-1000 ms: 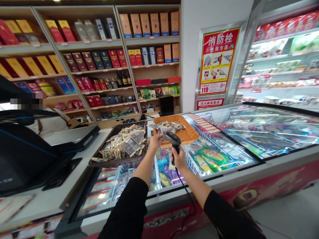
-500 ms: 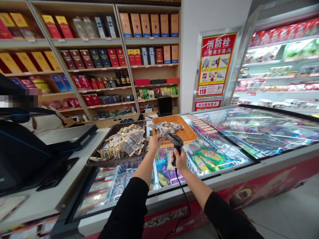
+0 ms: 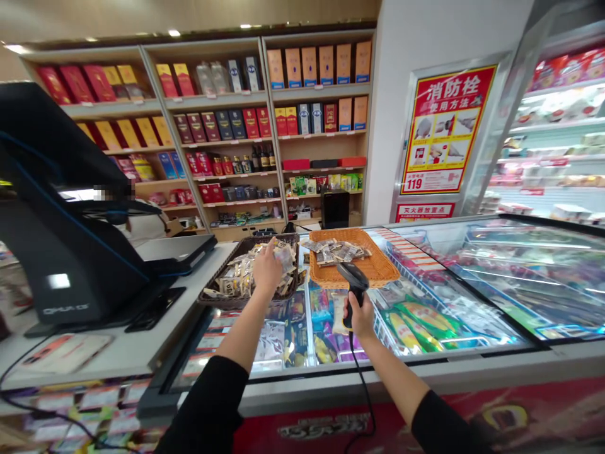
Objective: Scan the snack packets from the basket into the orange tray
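Observation:
My left hand is over the dark brown wicker basket, which is heaped with small clear-and-beige packets. Its index finger points forward and no held packet can be made out; the other fingers are partly hidden. In my right hand a black handheld barcode scanner is gripped by its handle, head tilted up and to the left. The scanner's cord hangs down the freezer front. Just beyond it lies an orange wicker basket with a smaller group of similar packets.
Both baskets rest on a glass-topped chest freezer holding packaged goods. On the left counter stand a black checkout terminal and a flat scale; a person is partly hidden behind them. Shelves of boxes line the back wall.
My left hand has gone from the orange basket's near-left edge to the dark basket. My right hand still grips the scanner. The view has turned left, shifting the scene rightward.

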### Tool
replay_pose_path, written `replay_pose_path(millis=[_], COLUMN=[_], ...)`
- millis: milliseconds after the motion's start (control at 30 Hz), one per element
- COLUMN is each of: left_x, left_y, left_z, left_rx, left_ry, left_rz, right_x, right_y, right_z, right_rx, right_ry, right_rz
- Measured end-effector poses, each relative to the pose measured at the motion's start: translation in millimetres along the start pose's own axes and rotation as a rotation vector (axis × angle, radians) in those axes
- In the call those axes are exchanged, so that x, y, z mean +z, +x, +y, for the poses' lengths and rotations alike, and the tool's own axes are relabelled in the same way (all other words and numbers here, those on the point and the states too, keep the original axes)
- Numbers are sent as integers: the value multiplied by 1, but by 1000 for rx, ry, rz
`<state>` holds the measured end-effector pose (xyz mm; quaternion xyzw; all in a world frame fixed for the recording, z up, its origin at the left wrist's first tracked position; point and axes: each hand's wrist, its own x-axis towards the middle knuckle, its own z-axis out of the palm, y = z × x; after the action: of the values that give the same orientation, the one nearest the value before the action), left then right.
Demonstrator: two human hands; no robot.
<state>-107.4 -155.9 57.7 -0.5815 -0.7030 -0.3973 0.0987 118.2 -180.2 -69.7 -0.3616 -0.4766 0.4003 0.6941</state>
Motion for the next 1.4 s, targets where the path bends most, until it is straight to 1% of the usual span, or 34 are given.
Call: replay_pose_path(millis=[33,67,100,167,200,233,267,433,633,800,867,933,1033,1100,1167,1233,1300,1333,1400], left_x=[-9,-14,-16,-14,-11,-8,-5,4,17,17,14,12,13,19,31,50,78,94,130], left_y=[-1,-3,-5,-9,-8,-7,-3,25,53,79,87,90,85,79,72,65,59,57,54], left_z=[-7,-14,-20,-31,-37,-42,-47,-65,-67,-67,-65,-59,-40,-19,5,31,57,69,90], left_rx=[32,77,128,199,203,184,148,-85,-362,-505,-511,-435,-224,-93,46,197,286,292,251], left_ry=[122,227,307,393,411,420,421,392,351,327,345,363,346,308,241,146,54,22,-21], left_rz=[0,-38,-108,-286,-353,-386,-393,-342,-303,-358,-357,-300,-204,-213,-279,-375,-478,-521,-574], right_x=[0,0,-1,-2,-2,-3,-3,-3,-1,-1,-1,0,2,2,-2,-10,-22,-29,-41], right_y=[0,0,-1,-2,-2,-3,-3,-3,-2,-1,-1,-1,0,4,12,23,34,39,47], right_z=[1,1,2,1,0,-1,-2,-5,2,-2,-3,-2,1,2,-1,-6,-11,-12,-10], right_rx=[16,36,55,80,92,102,108,118,145,149,143,141,143,140,123,102,88,85,80], right_ry=[4,16,30,55,70,84,98,119,79,109,113,111,99,88,59,1,-70,-97,-114], right_rz=[-6,-15,-24,-32,-34,-33,-30,-9,-25,-14,-16,-16,-18,-24,-22,6,47,65,100])
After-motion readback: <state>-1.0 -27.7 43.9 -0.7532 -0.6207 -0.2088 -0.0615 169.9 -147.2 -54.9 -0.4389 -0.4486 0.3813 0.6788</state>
